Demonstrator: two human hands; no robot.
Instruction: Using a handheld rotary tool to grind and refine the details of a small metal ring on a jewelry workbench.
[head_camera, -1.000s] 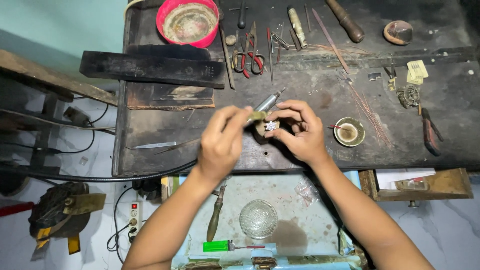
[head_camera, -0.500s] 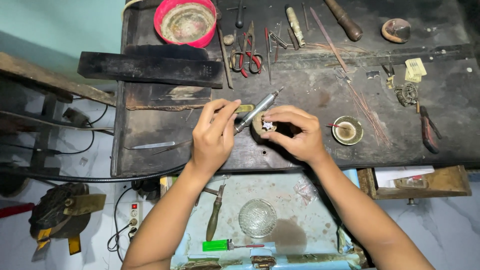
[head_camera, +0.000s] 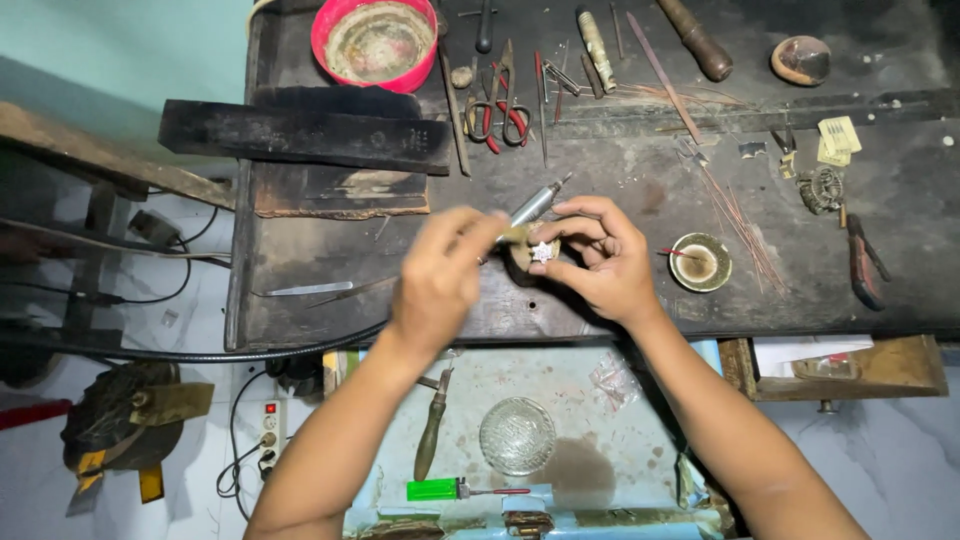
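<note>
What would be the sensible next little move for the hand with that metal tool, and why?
Probably bring the tip of the metal tool down onto the small star-shaped piece. The left hand holds the tool slanted, its point up and away from the piece, while the right hand pinches the piece steady over the dark workbench, facing up and uncovered.

Worktop (head_camera: 640, 150): red bowl (head_camera: 375, 42) top left, scissors (head_camera: 500, 105) beside it, small dish (head_camera: 700, 262) right, pliers (head_camera: 862, 262) far right.
</note>
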